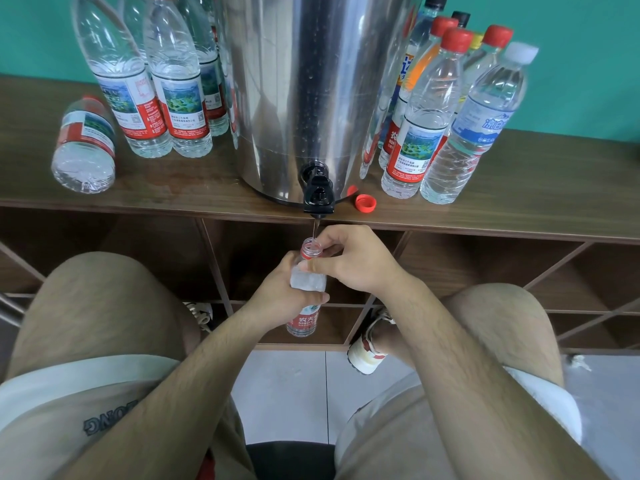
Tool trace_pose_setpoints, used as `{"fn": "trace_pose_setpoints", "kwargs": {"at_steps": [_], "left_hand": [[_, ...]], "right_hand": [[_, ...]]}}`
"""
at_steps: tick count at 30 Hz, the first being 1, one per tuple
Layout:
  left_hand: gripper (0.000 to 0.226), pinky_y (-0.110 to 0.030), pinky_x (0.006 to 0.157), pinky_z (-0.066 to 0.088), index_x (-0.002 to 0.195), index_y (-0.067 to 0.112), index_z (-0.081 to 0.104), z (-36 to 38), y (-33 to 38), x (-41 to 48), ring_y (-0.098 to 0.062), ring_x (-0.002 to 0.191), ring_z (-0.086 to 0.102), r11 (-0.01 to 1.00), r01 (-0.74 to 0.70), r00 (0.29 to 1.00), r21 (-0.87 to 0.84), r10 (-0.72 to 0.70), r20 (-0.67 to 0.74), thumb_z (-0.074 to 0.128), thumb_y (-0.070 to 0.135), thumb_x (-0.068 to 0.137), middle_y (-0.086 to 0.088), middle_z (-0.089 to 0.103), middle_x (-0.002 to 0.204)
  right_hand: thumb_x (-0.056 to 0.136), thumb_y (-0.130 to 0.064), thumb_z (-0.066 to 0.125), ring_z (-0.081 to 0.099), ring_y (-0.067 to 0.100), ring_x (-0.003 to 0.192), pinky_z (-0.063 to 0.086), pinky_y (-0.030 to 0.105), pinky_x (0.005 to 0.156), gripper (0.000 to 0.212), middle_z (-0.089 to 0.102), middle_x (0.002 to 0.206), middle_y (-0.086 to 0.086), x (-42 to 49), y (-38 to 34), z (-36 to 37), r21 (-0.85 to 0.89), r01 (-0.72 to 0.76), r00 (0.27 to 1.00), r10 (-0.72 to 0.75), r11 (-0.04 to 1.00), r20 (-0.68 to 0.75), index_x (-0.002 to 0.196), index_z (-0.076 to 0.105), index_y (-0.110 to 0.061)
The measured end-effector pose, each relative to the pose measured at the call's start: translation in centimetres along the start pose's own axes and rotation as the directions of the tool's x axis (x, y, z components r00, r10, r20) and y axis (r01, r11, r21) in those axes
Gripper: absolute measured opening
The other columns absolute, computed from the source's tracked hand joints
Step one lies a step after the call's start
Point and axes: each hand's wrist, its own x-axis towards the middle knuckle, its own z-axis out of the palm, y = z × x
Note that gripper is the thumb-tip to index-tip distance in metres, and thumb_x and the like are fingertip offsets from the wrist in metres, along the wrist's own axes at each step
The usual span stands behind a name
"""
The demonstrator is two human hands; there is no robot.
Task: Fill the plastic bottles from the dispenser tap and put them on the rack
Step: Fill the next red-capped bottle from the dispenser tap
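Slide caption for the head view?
Left hand and right hand hold an uncapped bottle under the running tap.

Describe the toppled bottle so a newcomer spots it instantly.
Start at the steel dispenser on the wooden rack top. Left of it stands a cluster of red-labelled bottles; further left lies the toppled bottle. It alone lies on its side, base toward the camera.

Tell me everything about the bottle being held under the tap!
The bottle is clear plastic with a red and white label and a red neck ring. Its cap is off. It is held nearly upright below the black tap, and a thin stream of water runs into its open mouth. The left hand grips its body; the right hand pinches its neck.
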Motion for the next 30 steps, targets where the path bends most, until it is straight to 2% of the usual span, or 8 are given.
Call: {"fn": "trace_pose_setpoints", "kwargs": {"at_steps": [4, 11, 14, 26, 30], "left_hand": [[0.085, -0.043, 0.106, 0.053, 0.151, 0.024, 0.036, -0.01, 0.13, -0.09, -0.024, 0.124, 0.060, 1.000, -0.001, 1.000, -0.002, 0.001, 0.000, 0.087, 0.025, 0.083, -0.001, 0.058, 0.134], [0.087, -0.038, 0.102, 0.051, 0.151, 0.025, 0.035, -0.07, 0.32, -0.36, -0.024, 0.126, 0.059, 1.000, 0.011, 1.000, -0.004, -0.011, 0.002, 0.087, 0.024, 0.083, -0.001, 0.057, 0.137], [0.087, -0.044, 0.108, 0.051, 0.152, 0.024, 0.034, -0.13, 0.54, -0.49, -0.027, 0.128, 0.058, 1.000, 0.014, 1.000, -0.012, -0.014, 0.008, 0.087, 0.022, 0.083, -0.004, 0.056, 0.140], [0.087, -0.049, 0.110, 0.050, 0.152, 0.025, 0.035, -0.17, 0.72, -0.70, -0.026, 0.129, 0.058, 0.999, 0.019, 1.000, -0.038, -0.018, 0.009, 0.087, 0.021, 0.082, -0.003, 0.057, 0.140], [0.085, -0.046, 0.109, 0.051, 0.151, 0.025, 0.036, -0.13, 0.75, -0.77, -0.025, 0.128, 0.058, 0.999, 0.014, 1.000, -0.032, -0.014, 0.009, 0.087, 0.021, 0.083, -0.002, 0.058, 0.139]], "right_hand": [[0.079, -0.038, 0.090, 0.071, 0.009, 0.084, 0.062, 0.045, 0.082, 0.020, 0.076, 0.087, -0.010, -0.02, -0.11, -0.06, 0.000, -0.004, 1.000, 0.004, 1.000, -0.001, 0.089, 0.077, -0.026], [0.078, -0.039, 0.090, 0.071, 0.008, 0.084, 0.062, 0.045, 0.081, 0.021, 0.076, 0.088, -0.011, -0.04, -0.11, -0.04, -0.004, -0.005, 1.000, 0.005, 1.000, 0.001, 0.089, 0.077, -0.027], [0.077, -0.038, 0.092, 0.072, 0.010, 0.085, 0.061, 0.048, 0.083, 0.023, 0.077, 0.089, -0.009, 0.00, -0.03, -0.02, 0.020, -0.013, 1.000, 0.013, 1.000, 0.003, 0.089, 0.078, -0.025], [0.077, -0.036, 0.091, 0.072, 0.007, 0.082, 0.062, 0.045, 0.082, 0.019, 0.076, 0.086, -0.012, 0.07, 0.13, 0.01, 0.014, -0.001, 1.000, 0.001, 1.000, 0.001, 0.087, 0.078, -0.027], [0.077, -0.036, 0.091, 0.072, 0.008, 0.082, 0.062, 0.046, 0.081, 0.019, 0.077, 0.087, -0.011, 0.03, 0.15, 0.00, 0.017, 0.000, 1.000, 0.000, 1.000, 0.001, 0.087, 0.078, -0.027]]}}
